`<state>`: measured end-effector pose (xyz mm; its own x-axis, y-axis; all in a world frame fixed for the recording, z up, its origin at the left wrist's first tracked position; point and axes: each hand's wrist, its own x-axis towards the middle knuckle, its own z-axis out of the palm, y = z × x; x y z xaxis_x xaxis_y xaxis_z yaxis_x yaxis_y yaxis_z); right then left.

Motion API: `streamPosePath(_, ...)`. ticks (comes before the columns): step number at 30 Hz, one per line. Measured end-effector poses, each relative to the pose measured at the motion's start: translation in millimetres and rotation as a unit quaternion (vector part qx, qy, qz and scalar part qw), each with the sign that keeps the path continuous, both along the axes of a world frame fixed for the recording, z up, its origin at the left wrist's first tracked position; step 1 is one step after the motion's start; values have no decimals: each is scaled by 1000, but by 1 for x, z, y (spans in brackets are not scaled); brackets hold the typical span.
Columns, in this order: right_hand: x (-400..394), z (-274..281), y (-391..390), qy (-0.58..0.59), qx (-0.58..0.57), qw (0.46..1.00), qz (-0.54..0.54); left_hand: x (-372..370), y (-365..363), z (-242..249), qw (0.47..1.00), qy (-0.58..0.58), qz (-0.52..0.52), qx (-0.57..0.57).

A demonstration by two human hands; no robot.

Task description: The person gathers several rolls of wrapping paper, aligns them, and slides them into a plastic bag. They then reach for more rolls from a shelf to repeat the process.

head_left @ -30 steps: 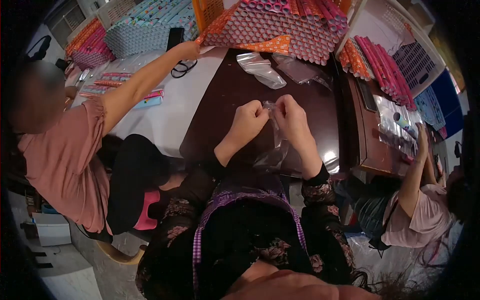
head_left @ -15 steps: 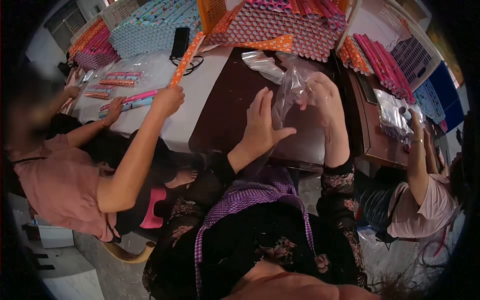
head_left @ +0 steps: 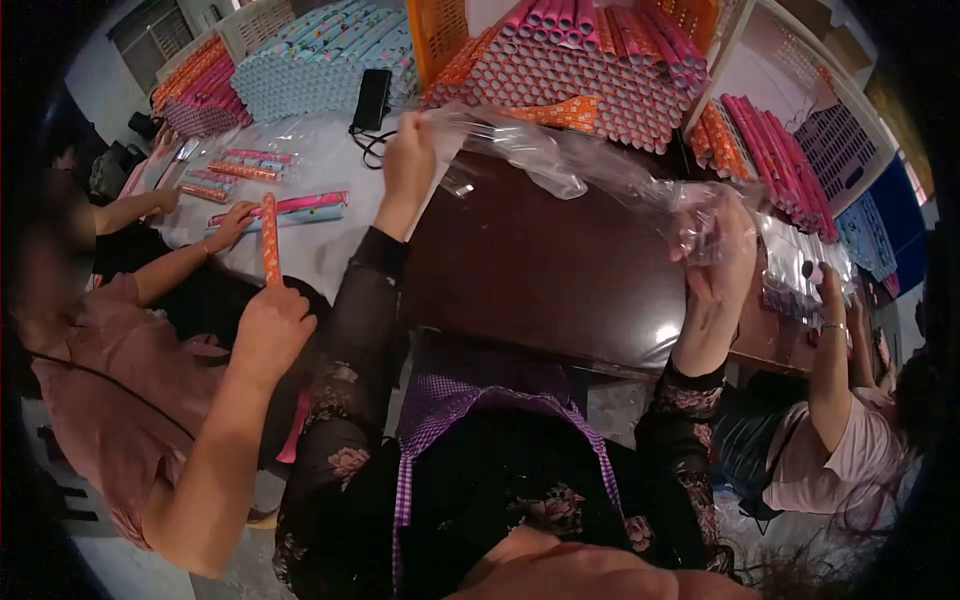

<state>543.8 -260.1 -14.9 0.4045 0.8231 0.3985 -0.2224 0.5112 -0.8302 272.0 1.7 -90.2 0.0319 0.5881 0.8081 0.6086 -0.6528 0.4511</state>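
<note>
Clear plastic film (head_left: 550, 160) stretches between my two hands above the dark brown tabletop (head_left: 540, 260). My left hand (head_left: 408, 165) is closed on its left end, near the edge of the white table surface. At the other end, my right hand (head_left: 715, 235) has its fingers bent round the crumpled film, which partly covers them. Behind the film lies an orange patterned wrap (head_left: 560, 113), in front of a large stack of orange and pink rolled tubes (head_left: 590, 85).
A co-worker at left holds an orange roll (head_left: 270, 238) beside pink and blue rolls (head_left: 300, 208). A black phone (head_left: 371, 98) lies near blue rolls (head_left: 320, 85). At right are pink rolls (head_left: 780, 165), a white crate (head_left: 858, 175) and another person handling plastic bags (head_left: 785, 275).
My left hand has moved up and left and closed on the film. My right hand has shifted right and down, and the film is now spread wide. The left co-worker's orange roll has moved lower left.
</note>
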Motion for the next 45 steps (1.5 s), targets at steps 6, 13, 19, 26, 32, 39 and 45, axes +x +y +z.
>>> streamPosePath(6,22,-53,93,60,-65,995,37,-42,43,-6,989,-126,-13,-75)
streamPosePath(13,32,-92,165,84,-153,984,44,-56,44,-90,973,41,83,-210)
streamPosePath(19,34,-122,184,69,-148,982,95,-25,14,-97,994,69,-53,-73)
streamPosePath(26,26,-110,170,35,-171,966,193,34,11,-95,956,255,-86,-120)
streamPosePath(32,39,-139,151,-59,-242,960,128,20,28,-123,955,288,60,41)
streamPosePath(39,46,-192,153,-197,-314,927,61,-5,21,-149,929,359,55,-76)
streamPosePath(45,56,-204,162,-214,-373,901,51,-12,23,-132,906,308,-31,-289)
